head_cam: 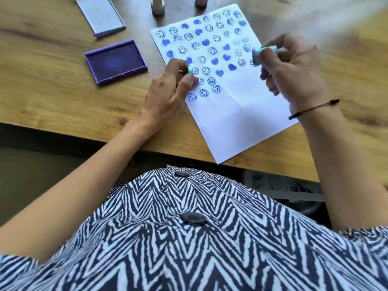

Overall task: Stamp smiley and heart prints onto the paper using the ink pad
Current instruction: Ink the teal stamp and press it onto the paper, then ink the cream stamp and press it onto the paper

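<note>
Nearest the camera: black-and-white zigzag-patterned shirt with dark round buttons, both bare forearms reaching forward over the edge of the light wooden table.

White sheet of paper lies angled on the table, near corner at the table's edge, lower part blank. Upper part is covered in rows of blue smiley prints and solid blue heart prints. No readable writing or brand anywhere.

Left hand rests at the paper's left edge, fingers closed round a small turquoise stamp piece, pinched at thumb and fingertips over the smiley rows. Whether it touches the paper, cannot tell.

Right hand, thin dark cord bracelet on the wrist, is raised over the paper's right side, blurred. Its fingers are closed on a turquoise cylindrical stamp held sideways, round grey face pointing left.

Left of the paper, well apart: open purple rectangular ink pad, dark blue-purple surface up. Beyond it, its purple lid lying flat.

Far edge: bases of two upright stamps, one pale grey, one pinkish, tops cut off.
</note>
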The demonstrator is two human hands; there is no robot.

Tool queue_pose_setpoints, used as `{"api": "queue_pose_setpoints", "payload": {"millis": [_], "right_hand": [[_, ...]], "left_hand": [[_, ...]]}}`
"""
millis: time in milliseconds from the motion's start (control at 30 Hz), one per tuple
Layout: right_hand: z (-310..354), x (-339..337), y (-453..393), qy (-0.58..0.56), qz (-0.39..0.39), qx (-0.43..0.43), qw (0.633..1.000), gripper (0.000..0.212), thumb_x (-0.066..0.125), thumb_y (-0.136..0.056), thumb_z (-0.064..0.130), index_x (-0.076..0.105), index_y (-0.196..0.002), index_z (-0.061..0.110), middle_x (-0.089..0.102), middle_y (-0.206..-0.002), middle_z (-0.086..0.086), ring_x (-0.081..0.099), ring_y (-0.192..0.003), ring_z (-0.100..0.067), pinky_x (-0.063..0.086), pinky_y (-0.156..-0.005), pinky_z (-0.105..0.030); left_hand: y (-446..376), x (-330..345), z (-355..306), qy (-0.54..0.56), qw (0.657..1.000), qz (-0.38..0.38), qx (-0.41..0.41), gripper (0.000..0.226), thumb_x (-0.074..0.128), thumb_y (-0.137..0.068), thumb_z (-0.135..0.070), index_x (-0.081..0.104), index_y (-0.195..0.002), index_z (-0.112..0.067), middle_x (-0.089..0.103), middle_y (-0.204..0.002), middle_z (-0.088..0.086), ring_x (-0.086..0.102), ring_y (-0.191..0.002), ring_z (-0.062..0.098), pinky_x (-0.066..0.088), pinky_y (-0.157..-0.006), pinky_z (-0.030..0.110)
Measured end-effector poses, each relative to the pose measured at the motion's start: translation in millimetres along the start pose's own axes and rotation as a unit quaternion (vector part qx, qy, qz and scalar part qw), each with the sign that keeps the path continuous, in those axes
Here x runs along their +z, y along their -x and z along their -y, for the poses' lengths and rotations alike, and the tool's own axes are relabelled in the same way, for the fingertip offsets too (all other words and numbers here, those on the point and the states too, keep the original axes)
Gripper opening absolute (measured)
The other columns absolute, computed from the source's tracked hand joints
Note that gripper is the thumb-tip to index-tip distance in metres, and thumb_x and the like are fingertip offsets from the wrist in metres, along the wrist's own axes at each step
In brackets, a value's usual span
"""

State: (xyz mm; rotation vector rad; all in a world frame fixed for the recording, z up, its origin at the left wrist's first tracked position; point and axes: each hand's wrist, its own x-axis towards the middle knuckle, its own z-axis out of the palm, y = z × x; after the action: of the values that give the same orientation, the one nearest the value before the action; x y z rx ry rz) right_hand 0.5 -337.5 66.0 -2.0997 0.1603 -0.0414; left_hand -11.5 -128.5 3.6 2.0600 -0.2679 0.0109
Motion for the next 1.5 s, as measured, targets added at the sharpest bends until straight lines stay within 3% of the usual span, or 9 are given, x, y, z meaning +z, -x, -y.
{"api": "queue_pose_setpoints", "payload": {"millis": [100,200,400,500,833,1033,1133,1267,1500], "right_hand": [[-4,4,10,-0.024,0.002,0.009,1.000,0.016,0.055,-0.083,0.021,0.054,-0.069,0.029,0.056,-0.046,0.010,0.041,-0.032,-0.002,0.033,-0.034,-0.014],[-5,12,19,-0.033,0.021,0.010,0.999,0.018,0.055,-0.086,0.019,0.055,-0.071,0.029,0.056,-0.056,0.006,0.043,-0.037,-0.004,0.037,-0.039,-0.022],[7,34,39,-0.209,0.079,0.050,0.973,0.022,0.055,-0.088,0.000,0.060,-0.079,0.019,0.060,-0.068,-0.001,0.055,-0.052,-0.009,0.050,-0.050,-0.021],[13,46,46,-0.212,0.090,0.018,0.973,0.023,0.058,-0.085,-0.004,0.061,-0.081,0.018,0.062,-0.071,-0.003,0.059,-0.058,-0.009,0.053,-0.057,-0.021],[22,57,49,-0.087,0.054,-0.063,0.993,0.014,0.064,-0.080,0.001,0.063,-0.087,0.013,0.063,-0.077,-0.007,0.059,-0.064,-0.014,0.055,-0.059,-0.027],[34,70,36,-0.051,0.077,-0.079,0.993,0.014,0.063,-0.080,0.000,0.063,-0.086,0.014,0.063,-0.074,-0.014,0.059,-0.059,-0.020,0.050,-0.053,-0.015],[40,84,0,0.055,0.074,-0.119,0.989,0.011,0.063,-0.079,0.003,0.067,-0.087,0.009,0.068,-0.080,-0.018,0.062,-0.069,-0.030,0.053,-0.066,-0.031],[49,105,-87,0.218,0.017,-0.180,0.959,0.020,0.055,-0.080,0.005,0.068,-0.095,0.007,0.066,-0.101,-0.021,0.060,-0.091,-0.036,0.043,-0.078,-0.035],[56,133,-153,0.438,0.068,-0.195,0.875,0.027,0.041,-0.087,0.002,0.060,-0.106,0.000,0.056,-0.114,-0.026,0.054,-0.105,-0.043,0.046,-0.084,-0.040]], "left_hand": [[2,-2,-3,0.006,1.000,-0.006,0.006,0.039,0.038,-0.089,-0.028,0.046,-0.111,0.003,0.067,-0.105,0.020,0.064,-0.096,0.031,0.048,-0.085,0.041],[7,-4,-5,0.040,0.999,-0.024,0.006,0.036,0.043,-0.089,-0.024,0.049,-0.111,0.004,0.065,-0.106,0.021,0.062,-0.094,0.035,0.049,-0.085,0.044],[19,1,-9,0.186,0.981,0.007,-0.053,0.030,0.055,-0.084,-0.017,0.054,-0.110,-0.002,0.059,-0.097,0.007,0.056,-0.085,0.012,0.046,-0.082,0.027],[21,4,-14,0.249,0.967,0.024,-0.054,0.019,0.057,-0.084,-0.009,0.056,-0.103,-0.011,0.061,-0.090,-0.002,0.058,-0.078,-0.001,0.047,-0.079,0.019],[23,-7,-16,0.284,0.958,0.021,-0.041,0.019,0.058,-0.084,-0.003,0.059,-0.096,-0.018,0.063,-0.086,-0.004,0.061,-0.073,-0.004,0.051,-0.075,0.015],[18,-16,-8,0.276,0.960,-0.029,-0.048,0.017,0.056,-0.086,-0.001,0.062,-0.092,-0.016,0.067,-0.071,-0.016,0.060,-0.068,-0.006,0.048,-0.067,0.008],[7,-18,-1,0.238,0.963,-0.060,-0.109,0.024,0.055,-0.089,-0.015,0.059,-0.112,-0.008,0.064,-0.088,-0.002,0.058,-0.066,-0.007,0.048,-0.067,0.010],[11,-15,10,0.132,0.981,-0.084,-0.113,0.034,0.053,-0.091,-0.024,0.053,-0.122,-0.011,0.068,-0.096,0.011,0.059,-0.066,0.005,0.052,-0.076,0.034],[14,-16,12,0.098,0.988,-0.088,-0.076,0.036,0.053,-0.087,-0.025,0.056,-0.119,-0.009,0.065,-0.096,0.015,0.062,-0.079,0.026,0.052,-0.083,0.049]]}}
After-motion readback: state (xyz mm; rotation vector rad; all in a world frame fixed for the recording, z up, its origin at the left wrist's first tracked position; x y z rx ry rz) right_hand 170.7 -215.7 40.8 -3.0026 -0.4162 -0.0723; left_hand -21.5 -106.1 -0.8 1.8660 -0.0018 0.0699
